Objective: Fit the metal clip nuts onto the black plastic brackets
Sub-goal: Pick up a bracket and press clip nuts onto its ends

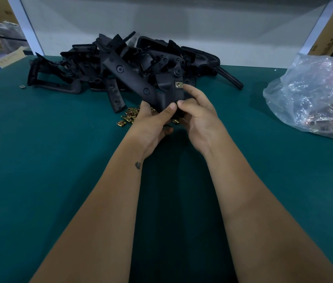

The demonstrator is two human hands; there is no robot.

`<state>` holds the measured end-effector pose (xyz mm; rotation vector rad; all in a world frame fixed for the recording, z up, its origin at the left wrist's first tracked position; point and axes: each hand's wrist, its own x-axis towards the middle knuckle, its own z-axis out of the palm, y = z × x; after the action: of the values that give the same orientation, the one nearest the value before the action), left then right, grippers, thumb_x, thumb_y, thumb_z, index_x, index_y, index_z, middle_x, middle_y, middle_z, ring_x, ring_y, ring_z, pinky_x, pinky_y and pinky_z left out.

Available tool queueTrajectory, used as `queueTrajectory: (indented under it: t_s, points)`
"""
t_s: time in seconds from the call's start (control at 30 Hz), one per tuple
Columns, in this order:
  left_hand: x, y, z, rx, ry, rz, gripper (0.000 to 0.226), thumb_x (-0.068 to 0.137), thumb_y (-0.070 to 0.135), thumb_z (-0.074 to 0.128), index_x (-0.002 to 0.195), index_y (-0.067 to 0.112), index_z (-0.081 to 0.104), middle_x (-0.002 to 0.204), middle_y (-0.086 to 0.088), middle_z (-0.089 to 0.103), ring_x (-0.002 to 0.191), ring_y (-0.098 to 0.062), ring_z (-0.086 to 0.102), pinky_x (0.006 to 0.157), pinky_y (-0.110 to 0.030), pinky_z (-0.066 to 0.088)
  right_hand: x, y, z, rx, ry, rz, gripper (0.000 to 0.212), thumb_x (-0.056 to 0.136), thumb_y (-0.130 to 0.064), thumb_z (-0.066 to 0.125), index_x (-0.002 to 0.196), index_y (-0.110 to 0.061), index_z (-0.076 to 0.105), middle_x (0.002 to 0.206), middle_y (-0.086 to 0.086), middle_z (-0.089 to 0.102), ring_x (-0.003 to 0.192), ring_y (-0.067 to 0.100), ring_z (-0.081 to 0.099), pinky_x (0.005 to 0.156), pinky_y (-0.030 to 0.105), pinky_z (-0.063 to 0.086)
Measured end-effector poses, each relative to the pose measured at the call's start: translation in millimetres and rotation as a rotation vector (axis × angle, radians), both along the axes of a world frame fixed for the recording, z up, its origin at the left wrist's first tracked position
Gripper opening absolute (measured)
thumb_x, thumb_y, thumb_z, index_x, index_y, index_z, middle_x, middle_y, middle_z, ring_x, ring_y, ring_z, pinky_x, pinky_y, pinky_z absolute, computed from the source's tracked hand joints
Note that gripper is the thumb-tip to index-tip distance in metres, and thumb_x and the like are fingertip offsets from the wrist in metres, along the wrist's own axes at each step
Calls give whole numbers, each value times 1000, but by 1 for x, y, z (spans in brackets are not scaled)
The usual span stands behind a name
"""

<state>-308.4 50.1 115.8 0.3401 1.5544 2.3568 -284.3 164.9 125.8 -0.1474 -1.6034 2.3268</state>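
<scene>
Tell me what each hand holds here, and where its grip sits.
Both hold one black bracket at its near end: left hand grips from below-left, right hand from the right, a fingertip beside the fitted clip nut.

Bare forearms, small dark left-wrist tattoo [138,165]

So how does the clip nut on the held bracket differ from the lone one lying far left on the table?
The clip nut on the held bracket is seated on black plastic, raised off the table, beside the right hand. The lone clip nut lies loose on the green table, touching nothing, left of the bracket pile. Both look small, squarish and metal.
</scene>
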Motion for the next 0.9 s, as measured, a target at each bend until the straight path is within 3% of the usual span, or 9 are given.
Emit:
queueTrajectory:
  t_s: [0.1,0.2,0.3,0.4,0.53,0.73,0.9]
  points:
    - [-1,5,-1,92,-46,52,33,97,12,61,127,14,48,113,-3,70,92,-16,70,66,-25,55,1,-9,-1,-73,24,-45,28,90,0,61,112,-17,63,76,-2,64,92,20,63,84,34,50]
    - [-2,8,-1,233,-170,77,28,98,8,58,125,12,55,112,-7,71,101,-24,68,82,-33,59,0,-24,-1,-100,23,-177,12,91,-9,64,98,-17,68,91,0,70,90,14,65,70,23,50]
    - [-5,9,-4,293,-236,98,29,100,0,50,127,8,57,106,-9,72,97,-24,69,88,-38,59,2,-30,-2,185,49,-329,5,88,-16,70,84,-14,69,76,-10,69,72,0,63,60,15,48]
    - [-6,8,-5,320,-254,85,29,100,-2,48,118,16,62,98,-5,74,88,-19,71,77,-32,61,3,-31,-8,569,54,-383,15,86,-25,71,82,-12,68,82,0,68,77,11,63,70,30,52]
    - [-8,7,-5,355,-267,86,33,100,-3,47,115,21,63,102,-3,74,94,-19,70,80,-34,61,5,-30,-9,842,64,-515,20,83,-36,72,89,-18,65,91,-6,61,79,4,55,72,24,47]
    - [-5,9,-3,332,-279,107,34,99,-4,46,122,16,61,100,-5,72,88,-19,68,72,-32,61,8,-27,-7,976,143,-586,21,84,-34,70,80,-13,64,82,-7,62,74,14,57,74,42,50]
    - [-6,9,-3,344,-301,122,31,99,-5,46,111,17,63,92,-5,75,85,-20,71,76,-37,62,7,-29,-7,992,150,-583,21,84,-33,71,81,-12,66,82,-6,64,73,17,59,73,45,50]
